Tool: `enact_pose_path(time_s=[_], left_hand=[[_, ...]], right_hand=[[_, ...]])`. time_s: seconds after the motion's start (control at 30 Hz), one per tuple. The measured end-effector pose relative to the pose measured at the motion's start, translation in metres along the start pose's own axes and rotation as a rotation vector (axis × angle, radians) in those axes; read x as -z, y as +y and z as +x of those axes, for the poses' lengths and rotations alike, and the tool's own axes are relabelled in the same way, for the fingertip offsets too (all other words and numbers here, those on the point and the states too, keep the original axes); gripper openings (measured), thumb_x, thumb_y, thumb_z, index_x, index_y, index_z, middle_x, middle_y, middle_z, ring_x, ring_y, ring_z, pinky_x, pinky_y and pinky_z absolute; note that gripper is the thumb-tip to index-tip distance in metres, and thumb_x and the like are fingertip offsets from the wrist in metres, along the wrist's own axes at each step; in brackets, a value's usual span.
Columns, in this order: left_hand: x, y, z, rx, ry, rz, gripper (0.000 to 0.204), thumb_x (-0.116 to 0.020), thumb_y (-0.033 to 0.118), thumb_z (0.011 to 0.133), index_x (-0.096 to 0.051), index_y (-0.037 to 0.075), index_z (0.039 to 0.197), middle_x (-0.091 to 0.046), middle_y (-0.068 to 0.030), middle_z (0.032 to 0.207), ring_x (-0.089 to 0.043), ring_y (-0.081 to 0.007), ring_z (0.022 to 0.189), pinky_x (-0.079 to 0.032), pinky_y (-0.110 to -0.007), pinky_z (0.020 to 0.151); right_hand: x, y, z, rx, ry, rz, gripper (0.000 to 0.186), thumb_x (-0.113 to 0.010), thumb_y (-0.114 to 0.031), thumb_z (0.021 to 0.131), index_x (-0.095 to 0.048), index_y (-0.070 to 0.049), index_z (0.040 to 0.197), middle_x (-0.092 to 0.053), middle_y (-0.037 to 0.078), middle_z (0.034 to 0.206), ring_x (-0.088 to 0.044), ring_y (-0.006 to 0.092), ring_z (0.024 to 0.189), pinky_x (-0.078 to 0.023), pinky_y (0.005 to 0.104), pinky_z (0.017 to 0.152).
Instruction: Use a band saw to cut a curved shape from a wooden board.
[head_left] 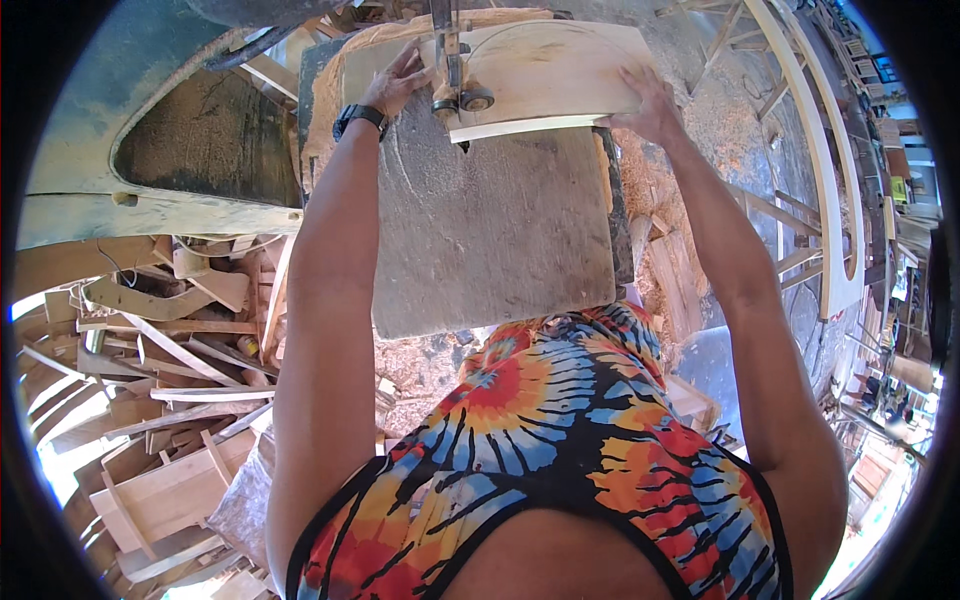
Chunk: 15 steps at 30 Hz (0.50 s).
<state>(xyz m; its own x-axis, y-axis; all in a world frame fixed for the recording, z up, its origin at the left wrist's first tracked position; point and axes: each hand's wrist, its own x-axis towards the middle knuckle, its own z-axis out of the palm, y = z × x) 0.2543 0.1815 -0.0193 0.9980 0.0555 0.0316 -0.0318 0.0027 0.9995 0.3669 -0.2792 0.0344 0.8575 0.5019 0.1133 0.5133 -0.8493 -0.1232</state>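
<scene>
A wide pale wooden board (560,65) with a curved front edge lies on the worn table (500,230) of a band saw. Its right end is in my right hand (650,108), the fingers on top and the thumb low by the front corner. At the board's left end, my left hand (398,82) holds the edge, fingers somewhat apart, with a dark watch (360,118) on that wrist. Between my hands, nearer the left one, the saw's blade guide (447,75) with a round roller (476,98) stands at the board. A faint curved line shows on the board's face.
The saw's green frame (75,130) rises on the left. Below it lies a heap of wood offcuts (190,350). Sawdust (710,110) and scraps cover the floor at right, where a long curved wooden frame (825,170) stands.
</scene>
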Motion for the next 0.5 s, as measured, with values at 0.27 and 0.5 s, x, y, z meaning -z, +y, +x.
enact_pose_path(time_s=[0.27, 0.5], left_hand=[[-0.003, 0.015, -0.007, 0.076, 0.03, 0.135, 0.074, -0.062, 0.012, 0.098, -0.025, 0.012, 0.162, -0.039, -0.0129, 0.161, -0.037, -0.0217, 0.147, -0.033, -0.034, 0.118], [-0.007, 0.01, 0.004, 0.03, 0.017, 0.139, 0.086, -0.072, 0.03, 0.096, -0.021, 0.012, 0.163, -0.041, -0.0161, 0.159, -0.039, -0.0224, 0.147, -0.031, -0.032, 0.119]], right_hand=[[0.005, -0.012, -0.003, -0.083, -0.037, 0.024, 0.113, -0.092, -0.059, 0.053, -0.046, -0.032, 0.153, -0.024, 0.022, 0.165, -0.026, 0.0488, 0.148, -0.031, 0.061, 0.118], [-0.001, -0.001, -0.005, -0.085, 0.008, 0.006, 0.113, -0.092, -0.058, 0.053, -0.046, -0.032, 0.153, -0.025, 0.022, 0.165, -0.026, 0.0473, 0.149, -0.032, 0.0599, 0.118]])
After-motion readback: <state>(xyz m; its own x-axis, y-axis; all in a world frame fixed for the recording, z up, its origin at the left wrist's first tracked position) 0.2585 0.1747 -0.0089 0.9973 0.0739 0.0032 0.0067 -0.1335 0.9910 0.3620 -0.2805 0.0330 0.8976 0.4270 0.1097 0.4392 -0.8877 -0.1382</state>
